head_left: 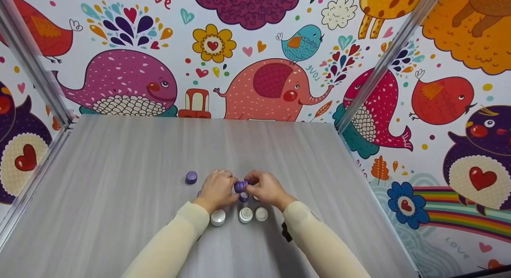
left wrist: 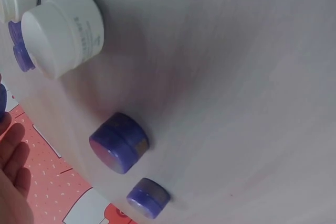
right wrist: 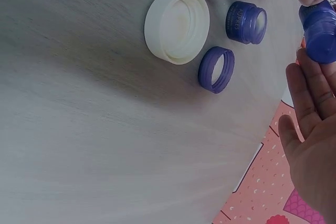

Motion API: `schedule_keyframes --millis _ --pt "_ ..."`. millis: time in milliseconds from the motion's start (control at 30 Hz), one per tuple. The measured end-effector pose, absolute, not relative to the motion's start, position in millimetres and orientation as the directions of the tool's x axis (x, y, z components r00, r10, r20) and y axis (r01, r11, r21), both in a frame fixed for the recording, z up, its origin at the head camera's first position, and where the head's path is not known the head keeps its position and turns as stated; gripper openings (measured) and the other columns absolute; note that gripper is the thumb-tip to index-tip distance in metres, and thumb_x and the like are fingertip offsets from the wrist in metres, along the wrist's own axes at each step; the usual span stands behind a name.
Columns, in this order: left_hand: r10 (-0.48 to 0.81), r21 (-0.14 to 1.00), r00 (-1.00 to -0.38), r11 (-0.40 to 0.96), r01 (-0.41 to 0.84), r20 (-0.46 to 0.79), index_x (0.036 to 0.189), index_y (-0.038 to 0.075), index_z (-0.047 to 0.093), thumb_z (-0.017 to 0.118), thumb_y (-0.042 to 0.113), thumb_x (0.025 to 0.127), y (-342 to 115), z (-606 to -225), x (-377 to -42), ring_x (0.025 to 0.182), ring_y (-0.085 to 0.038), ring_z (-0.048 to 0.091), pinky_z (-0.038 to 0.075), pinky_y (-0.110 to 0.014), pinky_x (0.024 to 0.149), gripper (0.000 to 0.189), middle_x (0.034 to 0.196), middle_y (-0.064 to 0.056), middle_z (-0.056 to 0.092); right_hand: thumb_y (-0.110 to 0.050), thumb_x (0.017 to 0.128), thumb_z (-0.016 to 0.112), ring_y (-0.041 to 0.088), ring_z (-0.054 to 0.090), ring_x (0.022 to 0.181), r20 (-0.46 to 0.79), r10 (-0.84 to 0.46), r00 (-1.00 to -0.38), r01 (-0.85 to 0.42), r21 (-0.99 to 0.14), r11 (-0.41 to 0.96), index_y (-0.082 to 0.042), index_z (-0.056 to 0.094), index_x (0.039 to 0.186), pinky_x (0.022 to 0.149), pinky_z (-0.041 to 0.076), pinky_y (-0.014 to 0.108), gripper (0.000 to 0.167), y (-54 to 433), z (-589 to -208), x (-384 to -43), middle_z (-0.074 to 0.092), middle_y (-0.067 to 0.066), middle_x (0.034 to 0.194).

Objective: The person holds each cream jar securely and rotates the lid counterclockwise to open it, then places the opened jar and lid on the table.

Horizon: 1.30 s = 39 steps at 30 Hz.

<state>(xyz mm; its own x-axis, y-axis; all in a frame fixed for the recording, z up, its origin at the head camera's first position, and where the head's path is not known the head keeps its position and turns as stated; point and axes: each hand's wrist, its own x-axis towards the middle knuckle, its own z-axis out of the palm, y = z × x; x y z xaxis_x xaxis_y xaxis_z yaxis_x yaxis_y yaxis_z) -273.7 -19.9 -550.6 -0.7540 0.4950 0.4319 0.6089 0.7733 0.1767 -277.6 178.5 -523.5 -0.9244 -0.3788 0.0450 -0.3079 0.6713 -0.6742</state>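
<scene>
In the head view my left hand (head_left: 217, 189) and right hand (head_left: 268, 189) meet over a small purple jar (head_left: 240, 186), both gripping it. The right wrist view shows this jar, held off the table, tilted, with a thumb on one end and fingers of my right hand (right wrist: 317, 129) under the other. Whether its lid is on I cannot tell. Below stands an open purple jar (right wrist: 247, 23), with a purple ring-shaped lid (right wrist: 226, 80) beside it. In the left wrist view, only curled fingers of my left hand (left wrist: 13, 166) show at the edge.
Nearer my body are a closed white jar (head_left: 218, 217), an open white jar (head_left: 246, 215) and its upturned white lid (head_left: 261, 214). Left of my hands stand two closed purple jars, a larger one (left wrist: 119, 142) and a smaller one (left wrist: 148, 198). Patterned walls (head_left: 199, 70) border the grey table (head_left: 131, 170).
</scene>
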Motion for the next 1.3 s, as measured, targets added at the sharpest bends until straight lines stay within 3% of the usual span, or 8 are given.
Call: schedule_keyframes --millis 200,333,900,1300 --pt "0.479 0.19 -0.752 0.772 0.606 0.452 0.088 0.007 0.076 0.076 0.034 0.071 -22 -552 -275 0.078 -0.026 0.059 0.045 -0.041 0.076 0.031 0.082 -0.003 0.065 -0.016 0.085 0.065 0.014 0.066 0.088 0.058 -0.368 -0.928 -0.306 -0.682 0.665 -0.003 0.069 0.112 0.078 0.053 0.033 0.03 184 -527 -282 0.071 0.001 0.095" --pt "0.482 0.199 -0.754 0.769 0.608 0.446 0.089 0.008 0.076 0.076 0.034 0.072 -22 -553 -276 0.078 -0.026 0.059 0.045 -0.041 0.076 0.031 0.083 -0.004 0.066 -0.019 0.086 0.066 0.014 0.066 0.089 0.052 -0.336 -0.94 -0.286 -0.656 0.698 -0.005 0.07 0.11 0.08 0.052 0.034 0.028 189 -529 -286 0.071 0.0 0.096" --pt "0.482 0.206 -0.779 0.781 0.589 0.401 0.093 0.007 0.076 0.076 0.037 0.074 -25 -555 -277 0.086 -0.026 0.061 0.046 -0.041 0.084 0.036 0.09 -0.005 0.068 -0.028 0.077 0.078 0.012 0.059 0.072 0.035 -0.197 -0.98 -0.188 -0.497 0.847 -0.014 0.067 0.09 0.069 0.049 0.035 0.022 198 -549 -301 0.064 -0.007 0.078" --pt "0.478 0.172 -0.795 0.806 0.566 0.373 0.093 0.008 0.076 0.076 0.038 0.074 -27 -555 -275 0.086 -0.025 0.061 0.046 -0.04 0.082 0.035 0.089 -0.004 0.068 -0.027 0.077 0.08 0.014 0.06 0.075 0.031 -0.147 -0.989 -0.145 -0.443 0.885 -0.013 0.068 0.093 0.073 0.05 0.038 0.024 194 -557 -308 0.066 -0.005 0.082"
